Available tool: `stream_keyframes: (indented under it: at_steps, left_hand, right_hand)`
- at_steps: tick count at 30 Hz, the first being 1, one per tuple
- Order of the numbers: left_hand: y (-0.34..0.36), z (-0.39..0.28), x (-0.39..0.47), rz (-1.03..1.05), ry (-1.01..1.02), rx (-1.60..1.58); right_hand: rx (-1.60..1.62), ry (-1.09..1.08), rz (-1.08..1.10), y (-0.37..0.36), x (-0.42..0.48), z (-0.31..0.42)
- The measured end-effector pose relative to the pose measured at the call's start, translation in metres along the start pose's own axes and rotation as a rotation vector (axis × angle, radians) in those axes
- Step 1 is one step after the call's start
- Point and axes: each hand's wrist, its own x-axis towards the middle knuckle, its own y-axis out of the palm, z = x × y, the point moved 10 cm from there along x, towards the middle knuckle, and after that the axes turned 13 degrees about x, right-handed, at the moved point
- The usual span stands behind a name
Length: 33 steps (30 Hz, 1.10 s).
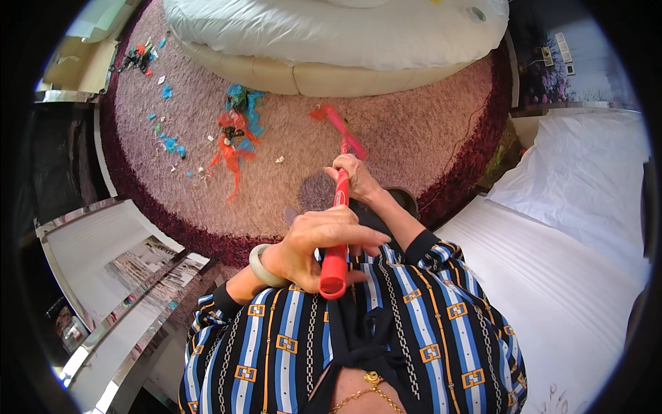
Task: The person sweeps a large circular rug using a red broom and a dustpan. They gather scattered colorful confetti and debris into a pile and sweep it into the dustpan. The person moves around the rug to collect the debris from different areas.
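Observation:
My left hand point(320, 240), with a pale bangle on its wrist, is around the upper end of a red broom handle point(333, 271). Lower on the same handle, my right hand point(357, 173) grips the shaft. The pink broom head point(345, 132) rests on the pinkish carpet point(279, 202), and a scrap of red plastic point(318, 113) lies at its far end. To the left of the broom lies a heap of torn red, blue, green and black plastic point(235, 129). More blue scraps point(169, 143) and small white bits are scattered farther left.
A round bed point(341, 80) with white bedding stands ahead. A dark-and-red clump of scraps point(138, 59) lies at the far left. A low table with a glossy top point(129, 253) is at the near left. White-covered furniture point(538, 279) stands on the right.

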Motion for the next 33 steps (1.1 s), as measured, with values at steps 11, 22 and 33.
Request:
stream_keyframes:
  at_steps: [11,22,33]
  left_hand:
    - [0.027,0.09,-0.082,-0.028,-0.171,0.136]
    - [-0.042,0.006,-0.123,0.053,-0.369,0.176]
    - [0.014,0.073,-0.101,-0.035,-0.142,0.05]
  right_hand:
    - [-0.372,0.143,0.118,0.01,-0.068,-0.128]
    - [-0.263,0.077,0.172,0.122,-0.013,-0.013]
    - [-0.36,0.194,-0.018,0.007,-0.053,-0.092]
